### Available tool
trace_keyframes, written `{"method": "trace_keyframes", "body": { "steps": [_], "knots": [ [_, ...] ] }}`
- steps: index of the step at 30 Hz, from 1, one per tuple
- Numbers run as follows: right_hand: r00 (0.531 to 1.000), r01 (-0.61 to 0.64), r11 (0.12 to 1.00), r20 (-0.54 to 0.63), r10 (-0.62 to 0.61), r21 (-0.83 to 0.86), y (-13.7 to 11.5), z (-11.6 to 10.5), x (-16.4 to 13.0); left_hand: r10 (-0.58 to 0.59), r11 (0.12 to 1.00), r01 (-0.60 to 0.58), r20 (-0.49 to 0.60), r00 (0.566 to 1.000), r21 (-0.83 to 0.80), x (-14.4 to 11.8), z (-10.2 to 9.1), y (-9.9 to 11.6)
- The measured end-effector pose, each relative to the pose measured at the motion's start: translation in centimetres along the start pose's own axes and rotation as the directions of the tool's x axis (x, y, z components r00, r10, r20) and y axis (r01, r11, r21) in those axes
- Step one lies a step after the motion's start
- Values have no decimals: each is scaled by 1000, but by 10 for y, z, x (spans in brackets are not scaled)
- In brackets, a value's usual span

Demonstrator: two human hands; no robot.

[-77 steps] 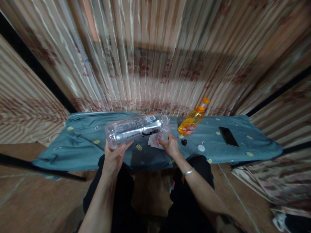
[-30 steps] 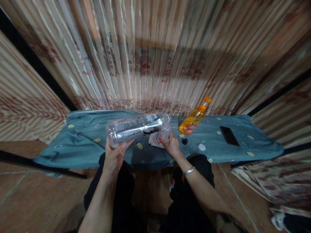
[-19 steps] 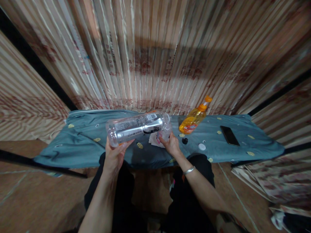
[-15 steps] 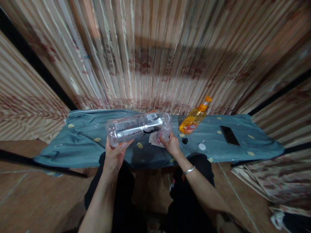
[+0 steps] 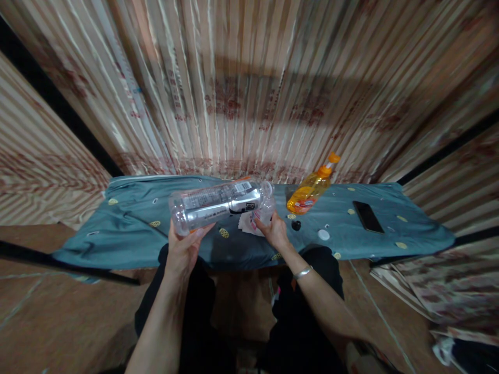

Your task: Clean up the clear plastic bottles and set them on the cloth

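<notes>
My left hand [image 5: 185,249] is closed around the base of a large clear plastic bottle [image 5: 218,203] with a silver label. The bottle is tilted nearly flat, its mouth towards the right. Under that mouth, my right hand [image 5: 276,231] grips a smaller clear plastic bottle [image 5: 265,209] with some pink marking. The two mouths are close together; whether they touch I cannot tell. A whitish piece of paper or wrapper [image 5: 247,224] shows beside the smaller bottle. To the right of my right hand lie a black cap [image 5: 296,225] and a white cap [image 5: 323,235].
A teal patterned cloth [image 5: 128,228] covers the bench in front of my knees. An orange pump bottle of yellow liquid [image 5: 309,192] stands at the back, with a dark phone [image 5: 368,217] further right. Striped curtains [image 5: 241,93] hang behind, and black poles [image 5: 62,104] slant at the sides.
</notes>
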State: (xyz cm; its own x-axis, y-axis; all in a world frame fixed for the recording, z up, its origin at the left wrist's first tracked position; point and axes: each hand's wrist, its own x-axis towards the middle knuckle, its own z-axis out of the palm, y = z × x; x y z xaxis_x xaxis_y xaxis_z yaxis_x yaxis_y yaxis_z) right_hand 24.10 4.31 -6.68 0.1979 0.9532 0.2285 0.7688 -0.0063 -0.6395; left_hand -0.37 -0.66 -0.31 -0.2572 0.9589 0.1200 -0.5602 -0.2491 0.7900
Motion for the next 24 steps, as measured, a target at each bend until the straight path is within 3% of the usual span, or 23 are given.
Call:
{"method": "trace_keyframes", "body": {
  "steps": [24],
  "knots": [
    [1000, -9, 999, 20, 10, -34, -1, -1, 0, 25, 999, -26, 34, 999, 19, 0, -2, -2]
  ]
}}
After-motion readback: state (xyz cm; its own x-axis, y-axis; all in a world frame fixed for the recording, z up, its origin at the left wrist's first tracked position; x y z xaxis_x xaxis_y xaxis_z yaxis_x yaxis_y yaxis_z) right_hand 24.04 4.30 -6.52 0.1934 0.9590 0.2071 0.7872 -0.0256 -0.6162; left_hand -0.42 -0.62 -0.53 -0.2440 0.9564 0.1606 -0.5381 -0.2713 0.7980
